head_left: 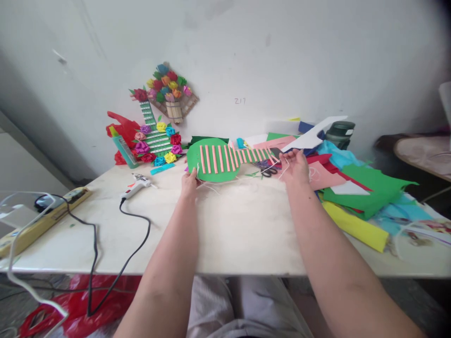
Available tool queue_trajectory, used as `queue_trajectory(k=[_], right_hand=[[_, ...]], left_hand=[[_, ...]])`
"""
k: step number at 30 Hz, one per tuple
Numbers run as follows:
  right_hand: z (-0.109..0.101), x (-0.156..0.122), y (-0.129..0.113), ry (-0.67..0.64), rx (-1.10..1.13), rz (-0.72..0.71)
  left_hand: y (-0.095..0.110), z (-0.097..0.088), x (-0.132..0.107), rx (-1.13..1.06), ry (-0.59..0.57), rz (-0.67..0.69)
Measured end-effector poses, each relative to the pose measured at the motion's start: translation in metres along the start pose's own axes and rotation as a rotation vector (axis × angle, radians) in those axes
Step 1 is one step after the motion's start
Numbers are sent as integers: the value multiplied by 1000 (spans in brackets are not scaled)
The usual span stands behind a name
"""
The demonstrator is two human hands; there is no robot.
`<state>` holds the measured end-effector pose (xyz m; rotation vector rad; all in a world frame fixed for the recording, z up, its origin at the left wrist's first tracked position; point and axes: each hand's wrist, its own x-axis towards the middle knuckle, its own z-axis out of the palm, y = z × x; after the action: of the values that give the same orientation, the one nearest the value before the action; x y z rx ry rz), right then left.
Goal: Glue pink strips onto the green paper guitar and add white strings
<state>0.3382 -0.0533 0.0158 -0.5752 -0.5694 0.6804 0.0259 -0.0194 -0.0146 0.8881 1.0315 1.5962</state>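
A green guitar-shaped paper craft (pixel 207 177) with pink strips across its body and neck is held out over the table. My left hand (pixel 189 182) grips the lower left edge of its round body, thumb on the front. At the neck's dark far end, my right hand (pixel 295 166) has its fingers closed, with loose white string (pixel 254 175) running past them. The string trails below the craft toward my left hand. Scissors (pixel 269 172) with dark handles lie just behind the neck, partly hidden by it.
To the left lie a glue gun (pixel 136 186) with a black cord and a power strip (pixel 59 213). A glue bottle (pixel 123 148) stands near a flower-decorated craft (pixel 158 141) against the wall. Coloured sheets (pixel 366 188) and a dark green container (pixel 340 134) crowd the right side.
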Motion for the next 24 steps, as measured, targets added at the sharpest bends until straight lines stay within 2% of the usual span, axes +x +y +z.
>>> queue_trajectory(k=[3, 5, 9, 13, 15, 18, 21, 24], right_hand=[[-3, 3, 15, 104, -162, -105], [1, -2, 25, 61, -320, -99], [20, -25, 36, -237, -564, 27], [39, -49, 34, -483, -778, -61], [44, -58, 35, -622, -847, -21], [47, -67, 40, -844, -1094, 14], [50, -76, 48, -941, -1409, -71], [53, -85, 54, -1011, -1569, -139]], left_hand=[[1, -1, 1, -5, 20, 21], [1, -1, 2, -3, 37, 36], [1, 0, 2, -16, 44, 60], [2, 1, 0, -34, 34, 56], [3, 1, 0, -37, 37, 52], [2, 0, 1, -55, 27, 50], [0, -1, 4, -108, 20, 54], [-1, 0, 5, -174, -2, 62]])
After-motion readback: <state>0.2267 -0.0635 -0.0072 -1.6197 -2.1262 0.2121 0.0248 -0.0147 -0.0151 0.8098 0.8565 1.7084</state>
